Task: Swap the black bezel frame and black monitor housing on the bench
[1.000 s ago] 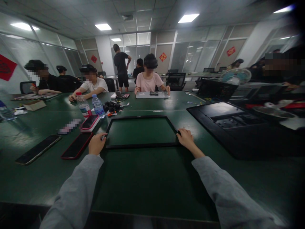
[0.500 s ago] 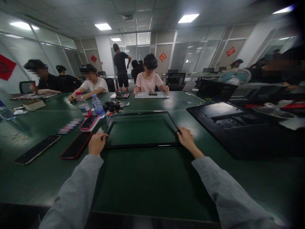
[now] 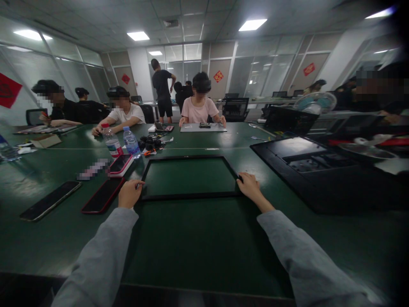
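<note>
Most of our fingers are out of sight: the left hand (image 3: 130, 194) and right hand (image 3: 249, 186) hide their grip behind the black frame (image 3: 191, 196). Big black panel (image 3: 306, 175) at right fades into the dark image edge, outline lost. Bottle (image 3: 8, 149) cut off at far left; pixelated strip (image 3: 93, 169) unreadable. Frame sits between our 2 hands, looks flat on the green table (image 3: 204, 243); full contact we can't confirm. Left pinches its left bar, right pinches its right bar. Red-rimmed phone (image 3: 102, 196) just beside our left hand.
</note>
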{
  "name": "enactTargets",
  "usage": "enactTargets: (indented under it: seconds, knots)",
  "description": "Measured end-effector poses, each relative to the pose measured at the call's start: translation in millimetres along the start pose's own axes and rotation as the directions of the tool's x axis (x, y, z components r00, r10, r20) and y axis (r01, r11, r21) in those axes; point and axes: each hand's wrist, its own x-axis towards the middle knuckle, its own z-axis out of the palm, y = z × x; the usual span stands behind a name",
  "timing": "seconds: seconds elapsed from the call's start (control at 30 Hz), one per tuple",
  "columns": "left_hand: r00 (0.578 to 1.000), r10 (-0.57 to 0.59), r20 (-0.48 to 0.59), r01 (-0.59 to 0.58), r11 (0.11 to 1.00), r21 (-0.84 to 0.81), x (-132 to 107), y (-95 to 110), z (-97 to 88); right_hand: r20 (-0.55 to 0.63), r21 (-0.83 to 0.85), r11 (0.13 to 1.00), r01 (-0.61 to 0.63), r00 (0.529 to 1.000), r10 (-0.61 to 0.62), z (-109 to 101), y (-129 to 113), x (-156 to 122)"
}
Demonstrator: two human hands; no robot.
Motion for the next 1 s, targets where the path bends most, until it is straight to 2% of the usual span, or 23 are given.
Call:
enactTargets:
  seconds: [0.23, 0.4, 0.53, 0.67, 0.87, 0.93, 0.97, 1.0]
  knots:
    - [0.999, 0.034, -0.029, -0.035, 0.999, -0.036, 0, -3, 2.0, -0.078, 0.054, 0.998, 0.033, 0.997, -0.029, 6, 6, 2]
    - [0.985, 0.134, -0.112, -0.142, 0.988, -0.066, 2, -5, 10.2, -0.214, 0.136, 0.981, 0.14, 0.971, -0.109, 14, 17, 9]
    - [0.977, 0.174, -0.125, -0.19, 0.973, -0.133, -1, -1, 15.9, -0.325, 0.159, 0.976, 0.149, 0.941, -0.091, 10, 20, 9]
    - [0.98, 0.181, -0.083, -0.195, 0.959, -0.204, -12, 12, 9.3, -0.393, 0.103, 0.992, 0.077, 0.919, -0.031, -9, 27, -2]
    - [0.98, 0.183, 0.073, -0.159, 0.955, -0.252, -36, 32, -13.9, -0.447, 0.057, 0.993, -0.102, 0.887, 0.117, -45, 64, -14]
    - [0.974, 0.194, 0.121, -0.16, 0.955, -0.25, -40, 34, -18.8, -0.444, 0.07, 0.982, -0.177, 0.876, 0.189, -69, 75, -29]
    - [0.969, 0.202, 0.142, -0.163, 0.955, -0.249, -42, 33, -20.3, -0.461, 0.069, 0.97, -0.233, 0.855, 0.238, -86, 79, -43]
    - [0.965, 0.209, 0.162, -0.165, 0.954, -0.249, -42, 33, -21.3, -0.509, 0.068, 0.949, -0.307, 0.808, 0.297, -105, 84, -63]
